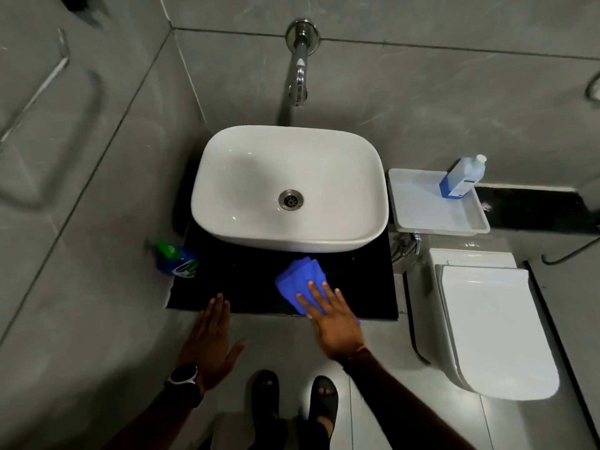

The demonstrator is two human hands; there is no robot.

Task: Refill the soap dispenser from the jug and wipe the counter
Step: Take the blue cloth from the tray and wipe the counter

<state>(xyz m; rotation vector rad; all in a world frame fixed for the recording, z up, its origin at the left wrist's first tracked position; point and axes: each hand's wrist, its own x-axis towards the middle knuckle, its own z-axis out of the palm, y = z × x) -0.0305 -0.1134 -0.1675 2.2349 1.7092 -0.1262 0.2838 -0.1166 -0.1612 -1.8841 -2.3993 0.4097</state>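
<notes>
the right hand (337, 323) lies flat and open, fingers spread, pressing on the near part of a folded blue microfibre cloth (300, 276) on the black counter (246, 280). the cloth reaches from under the fingers away toward the white basin (289, 186), its far edge just short of the basin's front wall. the left hand (211, 336) is open too, holding nothing, fingers straight, fingertips resting at the counter's near edge, off to the left of the cloth hand.

further left of that hand, at the counter's left edge, stands the soap dispenser (177, 258), a blue body with a green pump top, blurred here. the jug (462, 177), a clear bottle with blue liquid and a white cap, stands well off to the right of the right hand, on a white tray (438, 227) beside the basin, cap on. so this looks like the wiping step, with pouring seemingly finished.

what could go wrong: the hand pins only the near part of the cloth, so a push forward may bunch the loose far folds against the basin and leave the strip under its rim unwiped. a long sweep to the left would run the cloth into the dispenser, which sits right at the counter's edge and could be knocked off onto the floor. a pull toward the body could drag the cloth off the near edge, since the palm already overhangs it.
</notes>
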